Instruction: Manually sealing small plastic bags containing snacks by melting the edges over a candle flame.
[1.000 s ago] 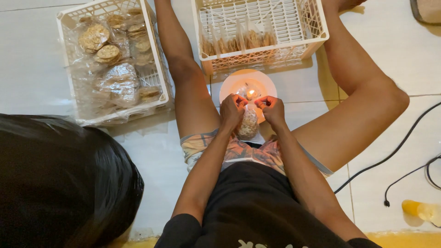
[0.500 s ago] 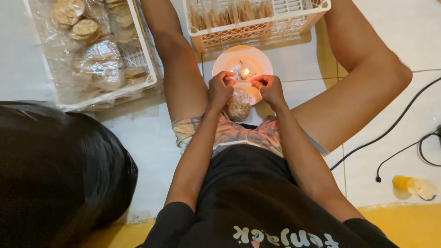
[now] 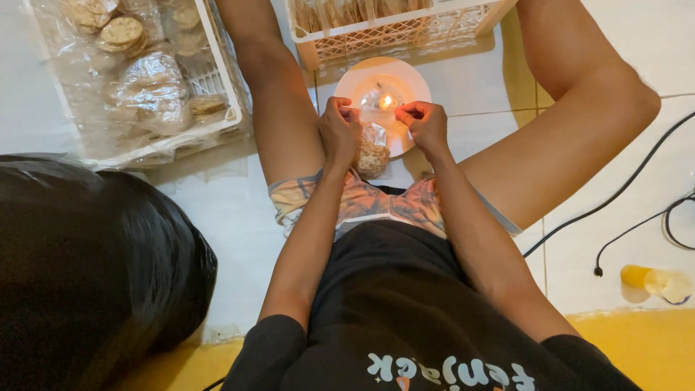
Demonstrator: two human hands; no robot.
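At frame centre, a small bag (image 3: 372, 150) is pinched by its top between left hand (image 3: 340, 130) and right hand (image 3: 426, 124), hanging below the fingers, just beside the candle (image 3: 386, 102).

White tiled floor (image 3: 217, 210) bears 2 crates (image 3: 217, 80) (image 3: 391, 32); plate (image 3: 347, 80); cables (image 3: 615, 195); black bag (image 3: 79, 268).

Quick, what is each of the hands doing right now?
Left hand: closed, pinching the top edge of a small clear bag of crackers by a lit candle.
Right hand: closed, pinching the same bag's top from the other side.
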